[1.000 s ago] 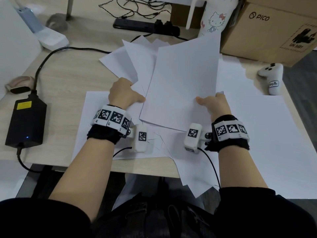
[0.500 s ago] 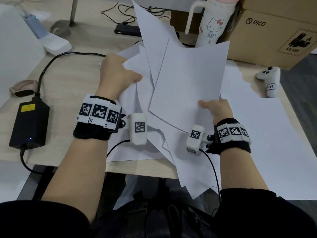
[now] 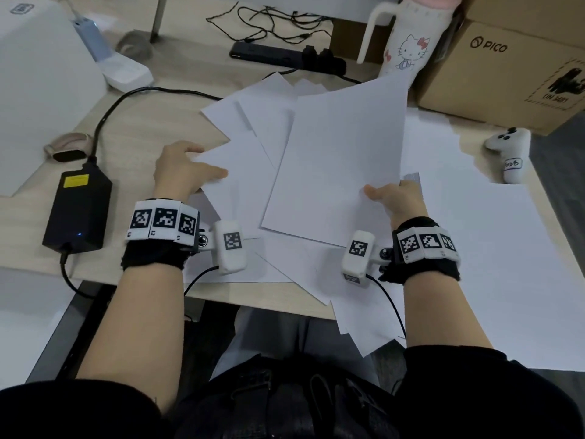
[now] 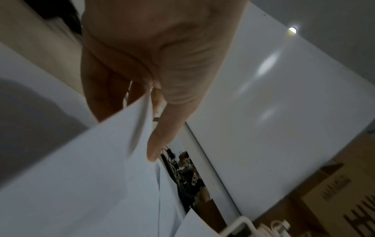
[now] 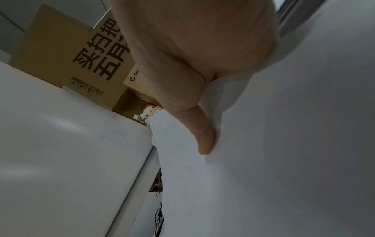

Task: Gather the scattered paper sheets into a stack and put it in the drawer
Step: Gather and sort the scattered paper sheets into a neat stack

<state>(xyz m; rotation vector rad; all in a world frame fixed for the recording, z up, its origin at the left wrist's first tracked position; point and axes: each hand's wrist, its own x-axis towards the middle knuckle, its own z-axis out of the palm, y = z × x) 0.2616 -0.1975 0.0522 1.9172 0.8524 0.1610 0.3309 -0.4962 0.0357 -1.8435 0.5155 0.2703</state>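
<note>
midway through gathering, the left hand (image 3: 182, 169) pinches a fanned bunch of paper sheets (image 3: 332, 166) above the desk (image 3: 136, 141) while the right hand (image 3: 399, 201) grips their other edge; more sheets lie loose; no drawer in view.

A pale wood-grain worktop (image 3: 136, 128) carries a brown cardboard box (image 3: 506, 68) at the far right, with dark floor (image 3: 557, 160) beside it

2 hands (image 3: 186, 167); 1 cardboard box (image 3: 503, 68); 1 mug (image 3: 408, 42); 1 power brick (image 3: 77, 210); paper sheets (image 3: 338, 166) uncountable.
</note>
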